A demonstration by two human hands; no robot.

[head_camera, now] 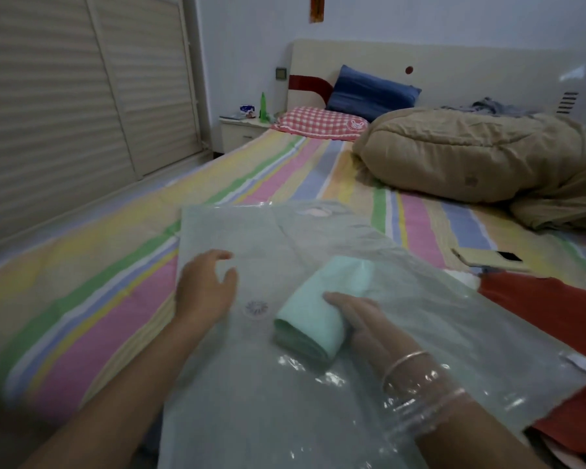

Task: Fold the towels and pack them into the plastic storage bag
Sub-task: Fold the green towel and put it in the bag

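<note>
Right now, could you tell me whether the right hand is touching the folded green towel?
Touching: the head view shows the right hand inside the plastic bag, fingers on the towel.

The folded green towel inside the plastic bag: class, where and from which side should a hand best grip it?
Grip the green towel across its narrow width near the near end, coming from the right through the bag's opening, as the right hand does. It lies as a compact roll.

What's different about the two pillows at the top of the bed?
The blue pillow is plain dark blue; the checked pillow has red and white squares and a little bunny picture. The blue pillow leans up against the headboard, while the checked pillow lies flat in front of it. Both sit at the head of the bed.
</note>
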